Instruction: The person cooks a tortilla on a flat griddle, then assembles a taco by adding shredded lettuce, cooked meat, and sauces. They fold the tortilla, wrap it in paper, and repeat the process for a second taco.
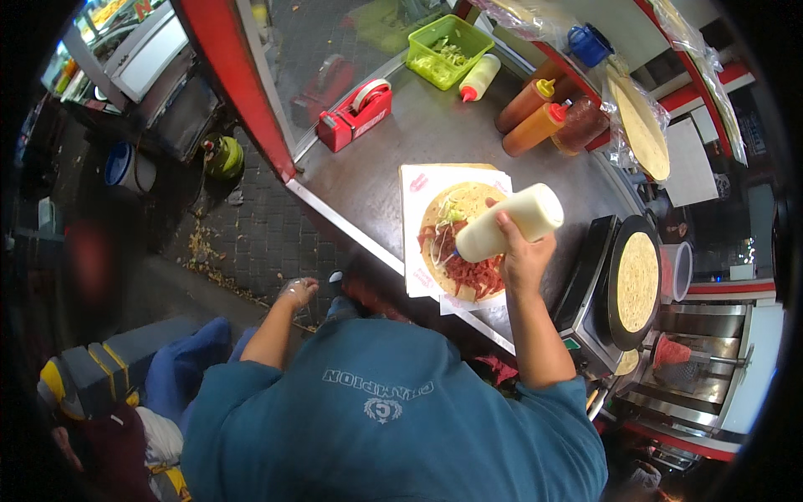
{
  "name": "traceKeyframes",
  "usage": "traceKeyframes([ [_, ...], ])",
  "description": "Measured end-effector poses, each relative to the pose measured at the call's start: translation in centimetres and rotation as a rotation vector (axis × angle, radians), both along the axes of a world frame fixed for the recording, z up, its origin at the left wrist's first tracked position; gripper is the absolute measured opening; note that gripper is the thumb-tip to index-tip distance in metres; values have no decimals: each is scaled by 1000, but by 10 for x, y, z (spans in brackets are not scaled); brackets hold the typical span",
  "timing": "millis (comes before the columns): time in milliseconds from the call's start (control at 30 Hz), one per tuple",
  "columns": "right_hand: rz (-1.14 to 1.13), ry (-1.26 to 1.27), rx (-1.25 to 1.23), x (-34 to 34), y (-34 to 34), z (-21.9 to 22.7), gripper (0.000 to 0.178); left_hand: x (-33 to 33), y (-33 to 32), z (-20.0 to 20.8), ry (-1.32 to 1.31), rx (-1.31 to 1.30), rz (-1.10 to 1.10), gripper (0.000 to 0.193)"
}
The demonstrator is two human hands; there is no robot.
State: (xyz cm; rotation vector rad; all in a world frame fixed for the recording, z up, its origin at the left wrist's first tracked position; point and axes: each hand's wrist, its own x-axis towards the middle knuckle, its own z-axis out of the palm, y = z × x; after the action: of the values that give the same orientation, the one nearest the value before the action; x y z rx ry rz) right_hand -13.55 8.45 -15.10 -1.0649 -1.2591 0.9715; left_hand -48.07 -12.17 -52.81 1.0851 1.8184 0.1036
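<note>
My right hand (529, 261) is wrapped round a white squeeze bottle (519, 219), tipped so its nozzle points down to the left. Below the nozzle lies a round flatbread (432, 219) topped with shredded reddish-brown meat (477, 276) and pale green shredded lettuce (454, 209). Thin white lines of sauce cross the meat near the nozzle. Under the flatbread is a stack of white printed paper (413, 188) on the metal counter (368, 180). My left hand (299, 292) hangs beyond the counter's edge with its fingers curled in, and nothing shows in it.
A red tape dispenser (355, 115), a green lettuce tub (418, 60) and a red-capped white bottle (481, 78) stand at the back. Orange sauce bottles (535, 130) are at the back right. At right, another flatbread (637, 280) lies on a black round griddle (617, 322), near a meat spit (672, 352).
</note>
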Motion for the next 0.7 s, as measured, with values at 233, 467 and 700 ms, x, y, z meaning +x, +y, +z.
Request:
traceKeyframes([
  [233, -131, -82, 81, 40, 2, -11, 36, -25, -5, -29, 3, -241, -138, 42],
  [467, -169, 61, 62, 52, 0, 3, 36, -37, -5, -18, 73, -186, -158, 41],
  [700, -283, 27, 52, 78, 19, 5, 28, -34, -9, -36, 17, -127, -155, 37],
])
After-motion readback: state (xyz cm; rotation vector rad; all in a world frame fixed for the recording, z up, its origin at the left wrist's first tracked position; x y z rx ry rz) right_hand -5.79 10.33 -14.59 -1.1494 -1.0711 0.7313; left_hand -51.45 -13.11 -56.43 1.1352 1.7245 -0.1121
